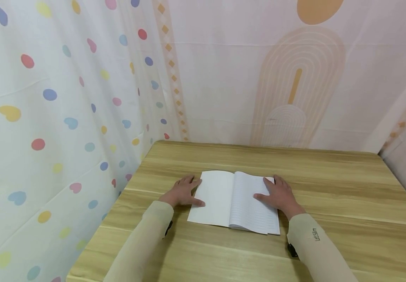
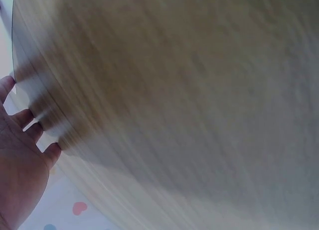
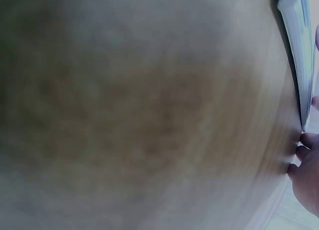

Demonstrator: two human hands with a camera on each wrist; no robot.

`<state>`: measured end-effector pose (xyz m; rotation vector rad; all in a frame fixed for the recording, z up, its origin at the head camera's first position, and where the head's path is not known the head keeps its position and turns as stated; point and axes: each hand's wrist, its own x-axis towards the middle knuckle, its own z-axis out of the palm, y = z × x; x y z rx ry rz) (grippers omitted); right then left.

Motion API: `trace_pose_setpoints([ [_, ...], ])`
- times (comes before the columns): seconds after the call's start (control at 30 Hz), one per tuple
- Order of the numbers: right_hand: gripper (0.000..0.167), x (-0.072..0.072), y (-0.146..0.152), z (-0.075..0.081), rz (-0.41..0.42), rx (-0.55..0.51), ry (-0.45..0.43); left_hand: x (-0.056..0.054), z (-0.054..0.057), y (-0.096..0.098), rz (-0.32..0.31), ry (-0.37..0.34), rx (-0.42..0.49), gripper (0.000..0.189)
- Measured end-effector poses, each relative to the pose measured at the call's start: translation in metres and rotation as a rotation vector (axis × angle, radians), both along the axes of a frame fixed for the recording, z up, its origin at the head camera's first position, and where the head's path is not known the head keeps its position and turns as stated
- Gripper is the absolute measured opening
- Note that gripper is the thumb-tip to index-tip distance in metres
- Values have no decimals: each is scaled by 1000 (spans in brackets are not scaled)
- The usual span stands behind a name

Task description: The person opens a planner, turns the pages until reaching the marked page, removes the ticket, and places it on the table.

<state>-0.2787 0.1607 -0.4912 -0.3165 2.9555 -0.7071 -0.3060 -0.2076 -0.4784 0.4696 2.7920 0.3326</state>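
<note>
An open notebook [image 1: 215, 196] lies flat on the wooden table in the head view, its left page blank and its right page [image 1: 247, 203] ruled with lines. My left hand [image 1: 183, 192] rests at the left edge with fingers spread, thumb and index tip touching the blank page. Across from it, my right hand [image 1: 280, 195] lies over the right edge, thumb and index finger extended on the lined page, the other fingers beside it. In the right wrist view the notebook's thick page edge [image 3: 299, 46] shows near the fingertips. The left wrist view shows the left fingertips touching the tabletop.
The wood-grain table [image 1: 210, 254] reaches back to a pale patterned curtain [image 1: 220, 86]. A dotted curtain [image 1: 65, 156] hangs along the left side. Dark wrist devices sit under both sleeves.
</note>
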Motion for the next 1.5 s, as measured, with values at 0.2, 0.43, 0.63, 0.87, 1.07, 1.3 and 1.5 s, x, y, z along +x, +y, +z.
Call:
trace_pose_setpoints([
  [0.2, 93, -1, 1, -1, -2, 29, 6, 1, 2, 1, -3, -3, 15, 101],
  [0.43, 94, 0, 1, 2, -4, 39, -3, 1, -1, 1, 1, -6, 0, 102],
  [0.63, 92, 1, 0, 2, -13, 18, -13, 0, -2, 1, -2, -6, 11, 103],
  [0.87, 86, 2, -1, 1, -23, 10, -1, 2, 0, 0, -16, 9, -2, 101],
  [1.07, 81, 2, -1, -1, -14, 11, 31, 3, 3, 1, -21, 3, -3, 101],
  [1.3, 74, -1, -1, 0, -6, 0, 72, 2, 3, 1, -12, -1, -2, 101],
  [1.5, 71, -1, -3, 3, 3, -17, 121, 1, 3, 1, -17, 2, -7, 101],
])
